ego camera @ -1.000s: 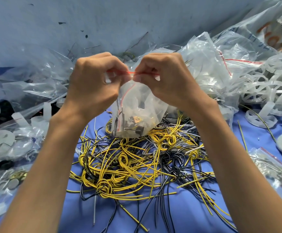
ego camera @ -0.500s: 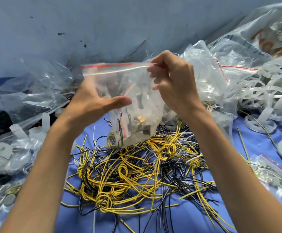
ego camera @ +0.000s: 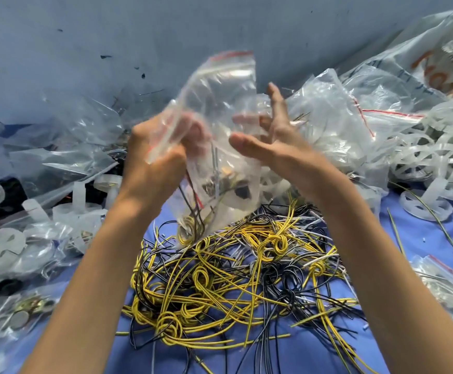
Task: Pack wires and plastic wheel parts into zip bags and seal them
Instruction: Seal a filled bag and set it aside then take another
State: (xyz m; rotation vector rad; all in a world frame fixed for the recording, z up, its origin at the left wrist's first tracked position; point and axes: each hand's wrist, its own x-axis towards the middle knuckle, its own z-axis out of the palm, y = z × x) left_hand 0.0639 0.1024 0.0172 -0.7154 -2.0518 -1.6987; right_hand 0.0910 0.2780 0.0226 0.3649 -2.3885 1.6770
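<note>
Now my left hand grips the zip bag, presumably to settle its contents (blurred), while my right hand splays open beside it, above the wires.

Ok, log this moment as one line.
left hand: grips zip bag | right hand: open, partly behind bag | wire pile: below bag

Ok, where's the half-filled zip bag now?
Centre of the head view, above the wire pile: left hand grips the zip bag, right hand open beside it.

Bags crowded left of the left hand, wheels right of the right hand, wires beneath; nearer counter lay open.
</note>
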